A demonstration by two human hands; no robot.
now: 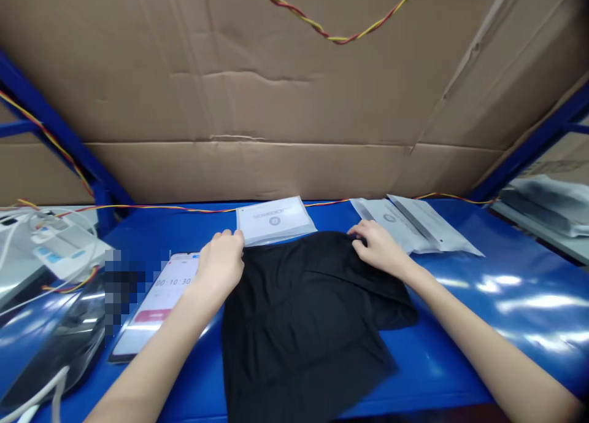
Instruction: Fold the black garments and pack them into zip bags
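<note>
A piece of black clothing (304, 325) is spread over the blue table, its lower part reaching the near edge; I cannot tell its exact kind. My left hand (221, 257) is closed on its far left corner. At the far right of the cloth, my right hand (378, 244) has its fingers curled, pinching the top edge. Part of the cloth on the right is folded over and hangs out to the side below my right wrist. Just behind the cloth, close to my left fingertips, lies a pale printed plastic packet (273, 221).
Two more packets, one grey-white (391, 220) and one beside it (437, 226), lie behind my right hand. A phone (151, 315) showing a timer lies left of my left forearm. Cardboard (294, 104) backs the blue table (519, 300). Twisted wire (340, 40) hangs above.
</note>
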